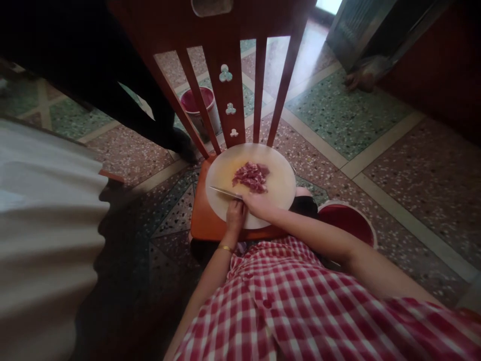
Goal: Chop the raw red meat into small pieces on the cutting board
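A knife (224,191) is in my right hand (258,205), its blade pointing left across a round white cutting board (218,173). My left hand (235,214), a gold bangle on its wrist, rests at the board's near edge, just below the blade. Its fingers are curled together, and what they hold, if anything, is hidden. Beyond the knife, a pile of cut raw red meat (251,175) lies at the middle of the board. The board sits on the seat of a wooden chair (203,220).
The slatted chair back (250,90) rises behind the board. A bucket (214,118) stands beyond it, and a red round container (347,223) is at the right. A person in dark trousers (150,105) stands at the left, near a pale draped cloth (45,240).
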`<state>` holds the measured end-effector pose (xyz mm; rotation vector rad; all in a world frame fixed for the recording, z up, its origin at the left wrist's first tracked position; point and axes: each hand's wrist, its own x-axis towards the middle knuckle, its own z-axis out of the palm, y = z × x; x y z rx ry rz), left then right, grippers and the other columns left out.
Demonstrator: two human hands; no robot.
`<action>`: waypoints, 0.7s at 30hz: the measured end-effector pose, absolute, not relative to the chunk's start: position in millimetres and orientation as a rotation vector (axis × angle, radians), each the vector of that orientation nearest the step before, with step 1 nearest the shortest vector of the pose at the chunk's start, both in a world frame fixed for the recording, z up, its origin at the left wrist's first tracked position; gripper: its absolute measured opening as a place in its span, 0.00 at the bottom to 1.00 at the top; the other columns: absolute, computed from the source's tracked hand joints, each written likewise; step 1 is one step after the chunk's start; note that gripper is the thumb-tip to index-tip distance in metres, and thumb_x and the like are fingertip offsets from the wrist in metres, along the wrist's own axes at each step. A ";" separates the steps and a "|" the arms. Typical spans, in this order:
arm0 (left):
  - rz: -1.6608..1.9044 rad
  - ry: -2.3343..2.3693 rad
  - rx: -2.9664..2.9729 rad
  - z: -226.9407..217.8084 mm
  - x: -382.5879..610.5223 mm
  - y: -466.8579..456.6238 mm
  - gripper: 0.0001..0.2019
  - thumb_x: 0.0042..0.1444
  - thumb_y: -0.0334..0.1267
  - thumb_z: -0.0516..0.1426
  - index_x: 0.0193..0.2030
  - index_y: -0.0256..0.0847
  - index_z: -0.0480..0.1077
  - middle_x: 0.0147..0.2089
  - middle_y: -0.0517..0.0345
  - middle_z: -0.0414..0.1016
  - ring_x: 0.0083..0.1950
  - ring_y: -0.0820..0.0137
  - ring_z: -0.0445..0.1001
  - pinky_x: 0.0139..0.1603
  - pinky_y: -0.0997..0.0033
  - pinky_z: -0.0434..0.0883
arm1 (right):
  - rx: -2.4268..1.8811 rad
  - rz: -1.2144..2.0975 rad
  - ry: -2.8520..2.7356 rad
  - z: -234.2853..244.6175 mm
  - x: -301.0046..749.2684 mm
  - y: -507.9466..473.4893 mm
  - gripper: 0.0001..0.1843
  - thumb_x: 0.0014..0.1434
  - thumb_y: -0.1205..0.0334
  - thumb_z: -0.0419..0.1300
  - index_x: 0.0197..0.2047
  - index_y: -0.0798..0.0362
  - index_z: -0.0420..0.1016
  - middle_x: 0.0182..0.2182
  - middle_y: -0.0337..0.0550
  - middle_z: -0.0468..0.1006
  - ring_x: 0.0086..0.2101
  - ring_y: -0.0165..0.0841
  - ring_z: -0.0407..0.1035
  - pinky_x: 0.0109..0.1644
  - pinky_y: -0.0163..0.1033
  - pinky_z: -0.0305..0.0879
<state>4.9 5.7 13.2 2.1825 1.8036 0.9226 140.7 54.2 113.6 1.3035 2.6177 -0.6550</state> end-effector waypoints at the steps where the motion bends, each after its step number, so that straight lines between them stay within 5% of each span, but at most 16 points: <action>1: 0.955 1.805 2.183 13.7 5.0 5.9 0.11 0.61 0.34 0.49 0.47 0.38 0.68 0.42 0.47 0.70 0.47 0.63 0.68 0.47 0.61 0.70 | 1.309 -0.649 2.627 113.4 150.5 51.3 0.25 0.62 0.71 0.43 0.63 0.57 0.52 0.48 0.56 0.70 0.45 0.38 0.67 0.49 0.41 0.62; 8: 1.205 1.736 2.164 23.9 6.5 3.3 0.10 0.60 0.36 0.52 0.45 0.39 0.71 0.45 0.46 0.69 0.49 0.64 0.67 0.50 0.62 0.68 | 1.446 -0.585 2.372 122.3 203.8 28.4 0.20 0.60 0.70 0.45 0.55 0.53 0.62 0.38 0.50 0.75 0.40 0.40 0.70 0.42 0.40 0.65; 21: 1.147 1.771 2.127 11.6 6.7 2.9 0.10 0.61 0.33 0.50 0.45 0.38 0.70 0.43 0.48 0.71 0.49 0.64 0.69 0.48 0.62 0.70 | 1.371 -0.602 2.504 114.5 155.1 40.0 0.18 0.62 0.70 0.41 0.53 0.57 0.62 0.37 0.50 0.75 0.36 0.38 0.70 0.37 0.39 0.65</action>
